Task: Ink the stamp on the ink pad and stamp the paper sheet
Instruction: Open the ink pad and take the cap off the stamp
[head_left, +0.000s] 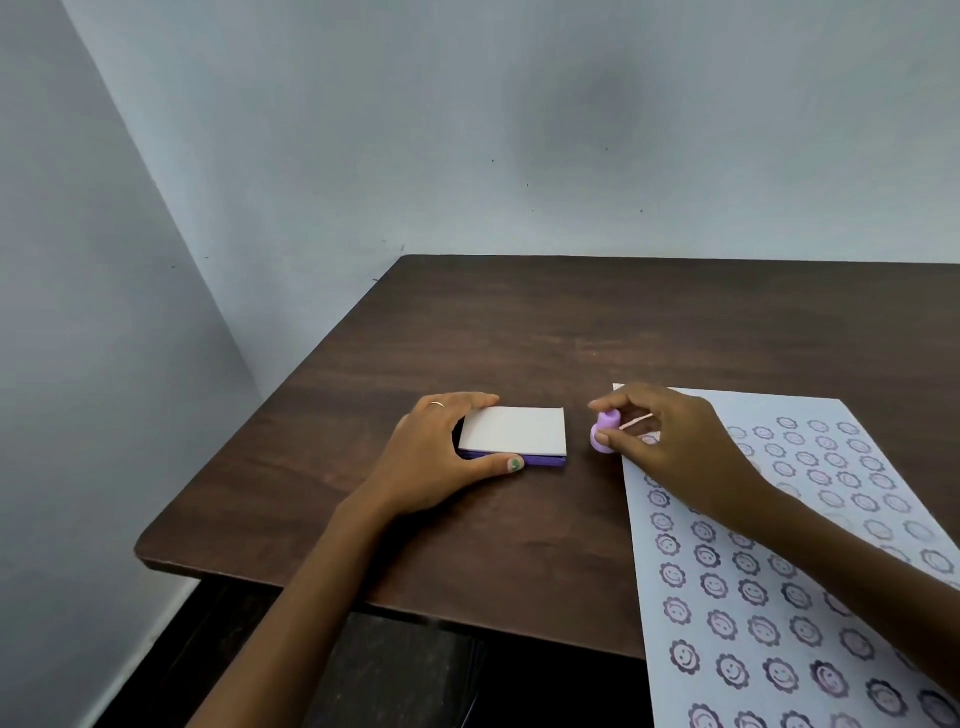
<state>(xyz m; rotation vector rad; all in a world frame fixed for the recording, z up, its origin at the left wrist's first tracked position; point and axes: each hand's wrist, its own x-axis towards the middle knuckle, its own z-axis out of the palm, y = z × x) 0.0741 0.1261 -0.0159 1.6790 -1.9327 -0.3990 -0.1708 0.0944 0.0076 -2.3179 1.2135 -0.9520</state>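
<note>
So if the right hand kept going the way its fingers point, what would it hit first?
Probably the ink pad: the right hand, holding the stamp, points left toward the pad's closed white lid. Only bare table lies between; height is unclear.

No words, numbers or brand names can be read anywhere. The only printed marks are rows of purple smiling-face flower stamps covering the white paper sheet (810, 597) at four o'clock on the dark brown wooden table (519, 338). The white lid of the purple ink pad (511, 431) is blank.
</note>
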